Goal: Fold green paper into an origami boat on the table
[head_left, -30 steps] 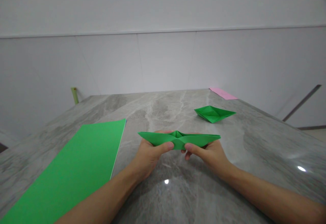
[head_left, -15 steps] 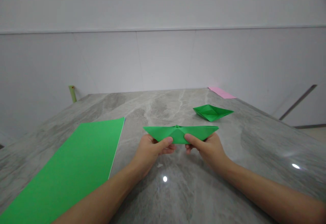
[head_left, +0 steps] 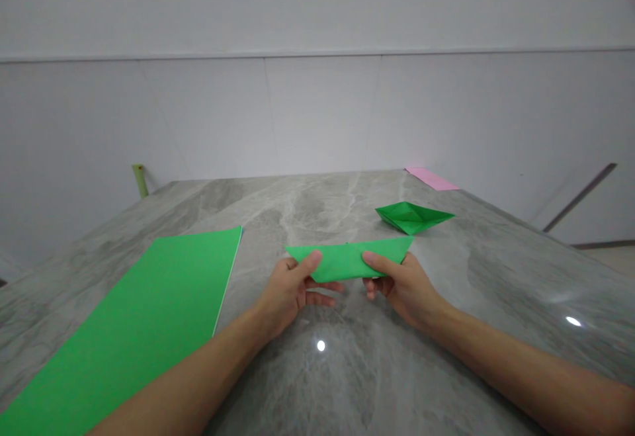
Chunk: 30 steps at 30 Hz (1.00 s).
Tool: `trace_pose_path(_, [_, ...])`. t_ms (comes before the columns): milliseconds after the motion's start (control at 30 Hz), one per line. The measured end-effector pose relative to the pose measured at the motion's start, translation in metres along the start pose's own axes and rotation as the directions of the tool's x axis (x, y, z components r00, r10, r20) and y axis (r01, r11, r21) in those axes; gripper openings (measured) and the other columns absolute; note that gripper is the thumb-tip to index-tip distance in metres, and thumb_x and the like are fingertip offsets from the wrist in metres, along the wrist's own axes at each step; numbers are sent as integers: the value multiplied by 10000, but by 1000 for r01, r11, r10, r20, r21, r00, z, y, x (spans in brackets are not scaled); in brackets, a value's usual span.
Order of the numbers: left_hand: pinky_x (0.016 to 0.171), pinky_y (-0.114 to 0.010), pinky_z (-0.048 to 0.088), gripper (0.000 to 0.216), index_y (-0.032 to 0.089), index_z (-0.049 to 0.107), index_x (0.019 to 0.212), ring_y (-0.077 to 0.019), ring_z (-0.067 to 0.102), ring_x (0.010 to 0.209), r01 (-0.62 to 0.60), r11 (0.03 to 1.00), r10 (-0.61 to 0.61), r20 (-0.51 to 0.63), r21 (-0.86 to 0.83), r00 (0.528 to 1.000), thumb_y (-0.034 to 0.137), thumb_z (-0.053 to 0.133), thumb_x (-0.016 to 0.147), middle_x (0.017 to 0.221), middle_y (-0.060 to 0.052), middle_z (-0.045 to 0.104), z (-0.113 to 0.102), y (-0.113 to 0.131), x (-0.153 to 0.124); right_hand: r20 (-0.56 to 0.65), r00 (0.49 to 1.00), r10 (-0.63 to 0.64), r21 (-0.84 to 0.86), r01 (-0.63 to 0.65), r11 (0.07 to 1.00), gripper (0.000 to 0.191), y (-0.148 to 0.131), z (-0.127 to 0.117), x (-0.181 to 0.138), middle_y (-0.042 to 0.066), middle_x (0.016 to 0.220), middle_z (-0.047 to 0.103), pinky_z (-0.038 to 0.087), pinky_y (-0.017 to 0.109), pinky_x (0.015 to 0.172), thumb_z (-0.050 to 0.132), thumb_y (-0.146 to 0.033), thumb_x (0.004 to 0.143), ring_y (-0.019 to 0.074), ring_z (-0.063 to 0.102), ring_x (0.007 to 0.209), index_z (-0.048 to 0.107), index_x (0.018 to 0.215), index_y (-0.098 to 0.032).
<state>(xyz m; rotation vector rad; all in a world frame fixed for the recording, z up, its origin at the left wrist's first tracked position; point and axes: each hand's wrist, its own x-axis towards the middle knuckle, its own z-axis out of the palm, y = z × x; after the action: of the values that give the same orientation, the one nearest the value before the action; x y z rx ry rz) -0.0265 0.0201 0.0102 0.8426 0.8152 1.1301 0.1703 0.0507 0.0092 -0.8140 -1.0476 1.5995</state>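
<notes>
Green folded paper boat pinched just above the marble tabletop, left hand and right hand each closed on its lower edge, thumbs over, fingers under. Probably feather-light, thin and easily creased, so best gripped gently along the doubled middle folds, not the tips. Finished boat at 1 o'clock, flat sheet at 8 o'clock.

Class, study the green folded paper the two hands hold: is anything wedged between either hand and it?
Nothing visible. The left hand and right hand pinch the folded green paper directly; the green paper boat lies apart, farther back.
</notes>
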Motion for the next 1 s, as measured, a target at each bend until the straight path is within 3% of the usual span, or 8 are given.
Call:
trace_pose_path(67, [619,-379,570,693,100,717,996,-296,710,759,53,986,-44,64,-155,997,741,552,789,919,-181,738,-7,9,-1,8,999,33,24,-34,999,308,-2,-1,0,-22,533,583,468,215,352,853,-360,625,98,502,393,637,672,-145])
trace_pose_path(167, [666,-371,562,768,56,735,926,-283,707,749,206,957,-178,149,-203,973,755,430,839,888,-211,739,-14,17,-2,105,989,100,1,-101,995,307,-1,-3,-2,-28,436,541,432,186,326,821,-377,645,87,474,333,627,608,-142])
trace_pose_path(267, [699,-315,552,599,73,754,907,-240,717,743,349,936,-327,274,-34,904,634,550,855,860,-179,749,-13,12,-4,253,948,190,-99,-170,980,304,5,-5,-4,-3,473,596,408,170,307,799,-391,656,83,489,325,656,616,-125])
trace_pose_path(367, [629,-268,541,458,87,754,963,-217,725,737,377,908,-418,382,180,824,513,687,811,958,-168,745,-5,0,-7,346,897,274,-231,-202,952,342,12,-7,-4,35,533,651,418,173,316,794,-426,663,93,525,356,682,645,-103])
trace_pose_path(433, [607,-248,534,424,88,742,1017,-201,726,729,372,897,-440,397,239,805,446,731,792,954,-155,740,0,-7,-9,351,889,296,-276,-204,939,378,15,-9,-3,42,534,654,427,174,331,796,-454,670,91,531,363,675,636,-97])
trace_pose_path(700, [571,-234,536,355,94,744,851,-152,694,622,275,940,-316,217,200,923,410,807,702,823,-95,744,7,-4,-7,277,923,266,-225,-207,952,512,13,-8,1,25,496,633,448,193,372,710,-610,746,103,567,363,605,618,-126])
trace_pose_path(867, [562,-213,516,357,79,746,792,-125,660,567,243,936,-291,169,254,942,429,778,727,704,-91,731,9,-2,-7,264,934,242,-341,-144,929,550,10,-3,-1,56,539,671,485,201,409,698,-641,737,104,593,393,640,604,-111])
trace_pose_path(1000, [559,-209,510,312,87,749,788,-122,654,569,237,944,-279,172,229,945,388,792,718,696,-79,731,12,-2,-8,262,940,217,-317,-128,940,554,10,-1,-2,51,532,669,474,204,406,702,-653,722,102,586,385,637,594,-117])
